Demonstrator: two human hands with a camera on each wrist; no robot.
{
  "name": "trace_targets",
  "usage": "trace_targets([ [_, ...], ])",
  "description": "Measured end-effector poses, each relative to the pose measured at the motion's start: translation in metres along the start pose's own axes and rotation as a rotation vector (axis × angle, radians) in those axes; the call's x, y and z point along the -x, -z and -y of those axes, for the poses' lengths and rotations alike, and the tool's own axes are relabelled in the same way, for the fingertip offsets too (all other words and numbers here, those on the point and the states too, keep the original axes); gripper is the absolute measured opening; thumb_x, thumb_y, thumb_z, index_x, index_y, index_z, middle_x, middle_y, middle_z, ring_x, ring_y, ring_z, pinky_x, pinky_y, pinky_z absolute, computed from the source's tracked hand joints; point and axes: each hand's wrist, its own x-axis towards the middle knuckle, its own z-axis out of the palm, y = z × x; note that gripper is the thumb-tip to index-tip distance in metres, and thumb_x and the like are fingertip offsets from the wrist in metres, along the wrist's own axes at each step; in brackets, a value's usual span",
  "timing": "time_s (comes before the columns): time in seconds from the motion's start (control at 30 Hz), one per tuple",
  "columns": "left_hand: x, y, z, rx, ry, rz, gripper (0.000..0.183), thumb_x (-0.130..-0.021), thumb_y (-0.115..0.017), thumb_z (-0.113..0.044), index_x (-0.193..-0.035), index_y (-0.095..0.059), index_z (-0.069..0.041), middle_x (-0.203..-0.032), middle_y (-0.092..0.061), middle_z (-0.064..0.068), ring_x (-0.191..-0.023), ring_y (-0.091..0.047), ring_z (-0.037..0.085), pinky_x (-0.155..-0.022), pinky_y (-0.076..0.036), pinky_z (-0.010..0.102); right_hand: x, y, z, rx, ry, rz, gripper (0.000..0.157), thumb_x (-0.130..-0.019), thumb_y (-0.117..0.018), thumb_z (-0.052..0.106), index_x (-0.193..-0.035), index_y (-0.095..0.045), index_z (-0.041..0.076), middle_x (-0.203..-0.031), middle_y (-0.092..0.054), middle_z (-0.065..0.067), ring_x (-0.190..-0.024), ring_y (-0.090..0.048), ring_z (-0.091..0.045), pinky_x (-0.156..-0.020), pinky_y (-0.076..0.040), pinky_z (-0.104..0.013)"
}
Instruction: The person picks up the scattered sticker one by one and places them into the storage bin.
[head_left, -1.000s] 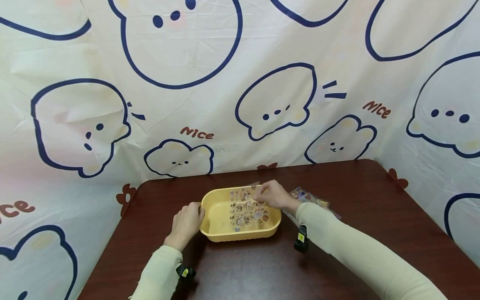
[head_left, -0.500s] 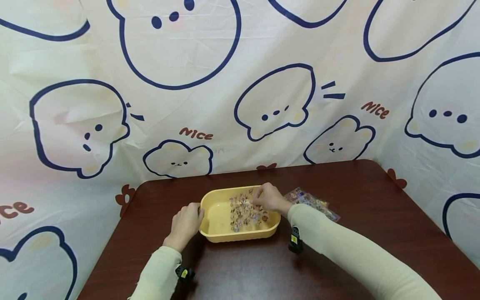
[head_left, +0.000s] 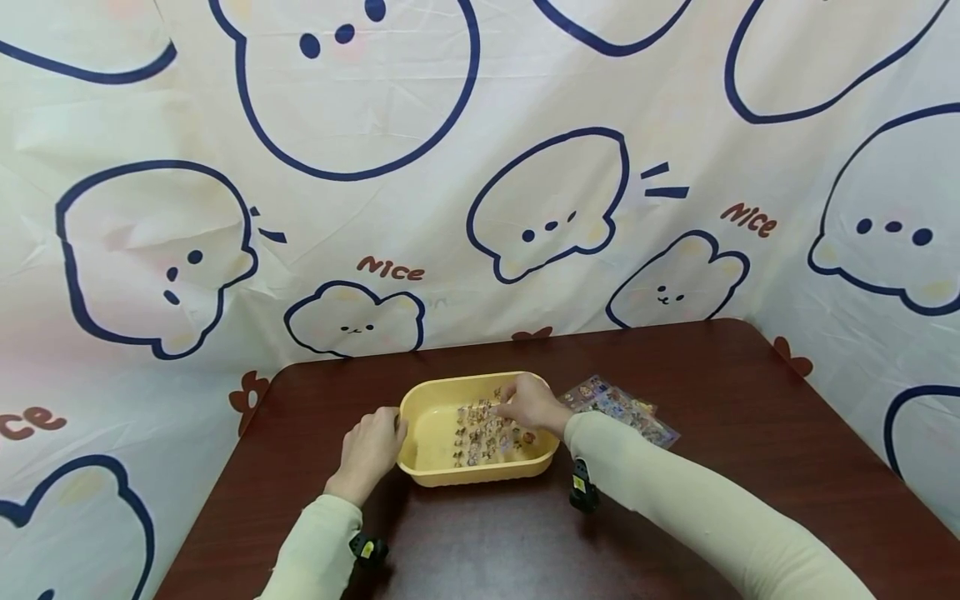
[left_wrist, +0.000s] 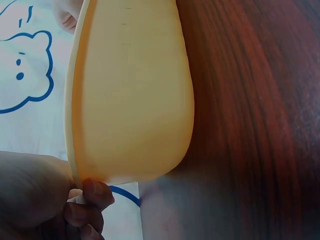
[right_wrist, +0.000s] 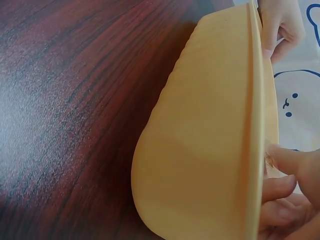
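A yellow plastic tray [head_left: 427, 437] rests on the table; its side wall [right_wrist: 195, 140] fills much of the right wrist view. My left hand [head_left: 370, 450] grips the tray's left rim, fingers curled around it in the left wrist view [left_wrist: 42, 200]. Inside the tray lies a clear sheet [head_left: 480, 437] printed with small colourful figures, apparently stickers. My right hand [head_left: 531, 404] is over the tray's far right part, thumb and fingers pinching the sheet's upper edge. In the right wrist view, the rim hides most of the sheet beside the right hand [right_wrist: 292, 195].
Several more clear printed sheets [head_left: 622, 410] lie to the right of the tray, partly behind the right forearm. The dark brown wooden table [head_left: 480, 542] meets a patterned cloth backdrop [head_left: 450, 208] at its far edge.
My right hand has moved left and slightly toward me, lowering the clear sheet further into the tray. The left hand stays on the rim. More of the sheets at right now shows.
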Motion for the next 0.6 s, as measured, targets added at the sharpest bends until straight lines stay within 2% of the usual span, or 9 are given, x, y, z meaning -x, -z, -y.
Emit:
trace_targets([
  [0.1,0.0,0.0001,0.0001,-0.004,-0.009,-0.007,0.019,-0.101,-0.059,-0.02,-0.093,-0.068,-0.005,-0.068,-0.059,0.007,-0.06,-0.052,0.019,-0.055,-0.04,0.034,0.0001,0.0006,0.0014,-0.001,-0.011,0.02,0.024,-0.095,-0.071,0.022,-0.089,-0.076,0.0,-0.09,-0.076,-0.019,-0.052,-0.049,-0.01,-0.059,-0.041,-0.027],
  [0.2,-0.0002,-0.0001,0.0002,-0.008,-0.017,-0.018,0.019,-0.1,-0.059,-0.02,-0.089,-0.067,-0.007,-0.068,-0.059,0.007,-0.06,-0.053,0.019,-0.054,-0.041,0.035,0.001,0.0009,0.003,-0.012,-0.03,0.042,0.027,-0.095,-0.071,0.025,-0.096,-0.073,-0.002,-0.091,-0.077,-0.017,-0.048,-0.045,-0.009,-0.061,-0.04,-0.029],
  [0.27,-0.0003,-0.0002,0.0001,-0.012,-0.023,-0.027,0.02,-0.1,-0.06,-0.02,-0.084,-0.066,-0.008,-0.067,-0.059,0.007,-0.059,-0.053,0.019,-0.054,-0.041,0.036,0.0014,0.0008,0.0038,-0.022,-0.031,0.049,0.03,-0.095,-0.071,0.026,-0.081,-0.066,0.0,-0.072,-0.071,-0.01,-0.044,-0.035,-0.008,-0.057,-0.037,-0.028],
  [0.33,-0.0003,-0.0002,0.0,-0.013,-0.026,-0.032,0.022,-0.099,-0.06,-0.02,-0.081,-0.064,-0.009,-0.066,-0.058,0.006,-0.059,-0.053,0.019,-0.054,-0.041,0.036,0.0017,0.0002,0.0043,-0.047,-0.032,0.066,0.043,-0.096,-0.07,0.025,-0.062,-0.051,0.008,-0.05,-0.056,-0.004,-0.038,-0.028,-0.008,-0.049,-0.029,-0.026],
  [0.4,-0.0002,-0.0002,-0.0003,-0.014,-0.026,-0.032,0.023,-0.1,-0.059,-0.02,-0.079,-0.063,-0.009,-0.065,-0.057,0.006,-0.058,-0.052,0.019,-0.054,-0.04,0.036,0.0022,-0.0003,0.0045,-0.046,-0.019,0.069,0.052,-0.096,-0.07,0.025,-0.055,-0.039,0.014,-0.045,-0.039,0.006,-0.037,-0.027,-0.007,-0.046,-0.026,-0.024],
  [0.43,-0.0001,-0.0003,-0.0003,-0.014,-0.024,-0.029,0.023,-0.1,-0.059,-0.02,-0.08,-0.063,-0.009,-0.064,-0.056,0.006,-0.058,-0.051,0.019,-0.054,-0.04,0.035,0.0022,-0.0004,0.0048,-0.051,-0.016,0.083,0.057,-0.096,-0.069,0.025,-0.055,-0.031,0.017,-0.044,-0.031,0.006,-0.037,-0.025,-0.007,-0.043,-0.024,-0.024],
  [0.47,0.0,-0.0003,-0.0005,-0.013,-0.023,-0.027,0.023,-0.1,-0.059,-0.02,-0.081,-0.063,-0.009,-0.064,-0.055,0.005,-0.058,-0.051,0.019,-0.053,-0.039,0.035,0.0025,-0.0005,0.0051,-0.052,-0.017,0.093,0.056,-0.096,-0.069,0.026,-0.055,-0.032,0.016,-0.043,-0.031,0.007,-0.037,-0.026,-0.007,-0.043,-0.024,-0.024],
  [0.53,0.0001,-0.0004,-0.0008,-0.011,-0.019,-0.022,0.022,-0.1,-0.059,-0.02,-0.083,-0.064,-0.008,-0.064,-0.054,0.005,-0.057,-0.051,0.018,-0.053,-0.038,0.033,0.0034,-0.0003,0.006,-0.061,-0.027,0.123,0.044,-0.097,-0.068,0.028,-0.061,-0.051,0.008,-0.043,-0.032,0.008,-0.038,-0.026,-0.007,-0.043,-0.026,-0.024],
  [0.6,0.0004,-0.0004,-0.0011,-0.01,-0.017,-0.019,0.021,-0.1,-0.059,-0.02,-0.085,-0.065,-0.007,-0.063,-0.054,0.005,-0.057,-0.05,0.018,-0.052,-0.038,0.033,0.0042,-0.0001,0.007,-0.076,-0.04,0.164,0.036,-0.098,-0.066,0.029,-0.089,-0.066,-0.005,-0.044,-0.033,0.007,-0.037,-0.028,-0.007,-0.045,-0.031,-0.025],
])
